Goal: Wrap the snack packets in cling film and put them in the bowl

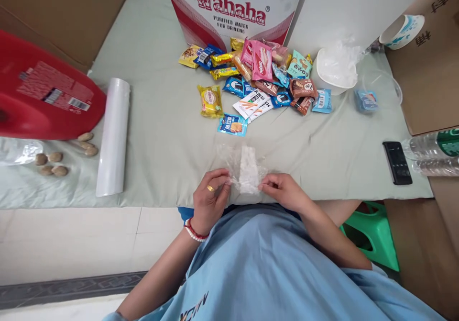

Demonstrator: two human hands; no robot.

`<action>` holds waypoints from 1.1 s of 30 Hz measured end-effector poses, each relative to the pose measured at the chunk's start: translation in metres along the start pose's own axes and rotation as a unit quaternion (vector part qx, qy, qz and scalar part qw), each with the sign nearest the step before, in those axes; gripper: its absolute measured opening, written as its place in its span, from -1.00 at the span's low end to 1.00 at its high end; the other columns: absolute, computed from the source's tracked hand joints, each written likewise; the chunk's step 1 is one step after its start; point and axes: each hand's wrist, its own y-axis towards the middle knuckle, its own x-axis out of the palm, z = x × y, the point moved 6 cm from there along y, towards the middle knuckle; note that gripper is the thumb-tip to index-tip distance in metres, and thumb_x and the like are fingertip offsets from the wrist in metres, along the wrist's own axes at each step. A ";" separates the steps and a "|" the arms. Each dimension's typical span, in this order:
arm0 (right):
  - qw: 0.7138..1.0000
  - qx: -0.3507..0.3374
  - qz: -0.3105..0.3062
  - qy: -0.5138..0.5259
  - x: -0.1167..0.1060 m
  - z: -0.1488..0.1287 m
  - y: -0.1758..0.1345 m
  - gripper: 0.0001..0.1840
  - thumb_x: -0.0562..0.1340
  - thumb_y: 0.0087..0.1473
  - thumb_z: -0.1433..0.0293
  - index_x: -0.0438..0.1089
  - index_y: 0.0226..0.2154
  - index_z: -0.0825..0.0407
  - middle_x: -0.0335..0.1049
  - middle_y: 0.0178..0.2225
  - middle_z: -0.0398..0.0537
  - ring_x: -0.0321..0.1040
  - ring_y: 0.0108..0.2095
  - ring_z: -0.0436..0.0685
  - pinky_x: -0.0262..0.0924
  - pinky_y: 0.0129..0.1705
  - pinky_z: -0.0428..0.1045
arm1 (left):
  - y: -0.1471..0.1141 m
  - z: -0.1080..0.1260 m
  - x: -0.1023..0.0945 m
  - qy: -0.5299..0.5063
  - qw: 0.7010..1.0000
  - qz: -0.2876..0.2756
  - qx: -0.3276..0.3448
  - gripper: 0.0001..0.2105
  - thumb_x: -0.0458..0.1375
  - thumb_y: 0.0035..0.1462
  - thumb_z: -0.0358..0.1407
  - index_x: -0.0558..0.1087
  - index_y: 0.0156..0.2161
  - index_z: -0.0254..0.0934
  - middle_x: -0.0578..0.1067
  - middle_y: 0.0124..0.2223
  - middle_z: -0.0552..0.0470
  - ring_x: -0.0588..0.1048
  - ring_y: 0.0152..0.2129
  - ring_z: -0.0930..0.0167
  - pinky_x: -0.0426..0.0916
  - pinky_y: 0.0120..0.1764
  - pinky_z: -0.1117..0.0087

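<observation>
On the table's front edge lies a white rectangular piece with clear plastic film spread around it. My left hand pinches the film at the left side of the white piece, thumb against fingers. On the opposite side my right hand pinches the film near the lower right corner. What the white piece is made of cannot be made out. Just beyond it sits a light blue snack packet, and a yellow snack packet is behind that.
A heap of wrapped snacks lies before a Wahaha carton. At left are a roll of plastic film, a red jug and several walnuts. A white bowl, phone and plastic bottles stand right.
</observation>
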 end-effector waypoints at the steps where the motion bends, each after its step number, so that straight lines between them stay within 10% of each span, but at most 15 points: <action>1: 1.000 -0.006 0.005 0.017 -0.011 0.001 -0.002 -0.57 0.30 0.09 0.00 0.43 -0.45 0.04 0.11 -0.58 -0.26 -0.02 -0.52 -0.03 -0.10 -0.46 -0.07 | 0.000 -0.003 -0.003 -0.001 1.000 0.001 -0.005 -0.88 0.20 0.31 -0.47 0.51 -0.14 -0.19 0.59 -0.04 -0.03 0.60 -0.10 0.40 0.55 -0.04 0.31; 9: 0.989 -0.007 0.121 0.085 -0.106 0.026 -0.031 -0.51 0.41 0.04 -0.07 0.46 -0.44 0.02 0.13 -0.56 -0.27 -0.07 -0.53 -0.05 -0.09 -0.44 -0.07 | -0.006 -0.027 -0.020 -0.007 0.999 -0.010 -0.051 -0.86 0.23 0.28 -0.46 0.54 -0.14 -0.17 0.54 0.04 -0.03 0.58 -0.03 0.35 0.54 0.00 0.23; 19: 0.979 -0.038 0.166 -0.110 -0.149 0.035 -0.039 -0.59 0.31 0.21 0.01 0.57 -0.29 0.02 0.50 -0.37 -0.08 0.34 -0.37 0.08 0.20 -0.30 -0.03 | -0.009 -0.008 -0.024 0.114 0.989 -0.072 0.060 -0.79 0.27 0.20 -0.49 0.59 -0.13 -0.13 0.49 0.11 -0.10 0.52 0.02 0.23 0.56 -0.04 0.12; 22: 0.955 -0.172 0.186 -0.151 -0.129 -0.009 -0.027 -0.74 0.27 0.29 0.18 0.58 -0.21 -0.01 0.53 -0.30 -0.05 0.39 -0.34 0.07 0.25 -0.26 -0.04 | -0.008 0.016 -0.020 0.170 0.975 -0.054 0.134 -0.75 0.33 0.14 -0.51 0.59 -0.14 -0.11 0.52 0.02 -0.09 0.48 0.02 0.18 0.51 -0.04 0.08; 27: 0.935 -0.283 -0.025 -0.213 -0.044 -0.050 0.020 -0.44 0.29 0.24 0.43 0.36 0.27 -0.04 0.49 0.11 0.08 0.46 -0.15 0.12 0.34 -0.09 0.00 | -0.006 0.047 0.001 0.157 0.961 -0.104 0.204 -0.72 0.33 0.15 -0.52 0.57 -0.10 -0.13 0.59 -0.04 -0.08 0.49 0.05 0.18 0.47 0.04 0.06; 33: 0.912 -0.298 -0.063 -0.275 -0.016 -0.039 0.044 -0.75 0.18 0.30 0.55 0.58 -0.14 0.06 0.55 -0.17 0.06 0.49 -0.15 0.14 0.32 -0.06 0.00 | 0.001 0.045 0.014 -0.017 0.965 -0.238 0.107 -0.70 0.15 0.36 -0.39 0.45 0.16 -0.19 0.64 -0.15 -0.07 0.62 -0.23 0.36 0.52 -0.16 0.32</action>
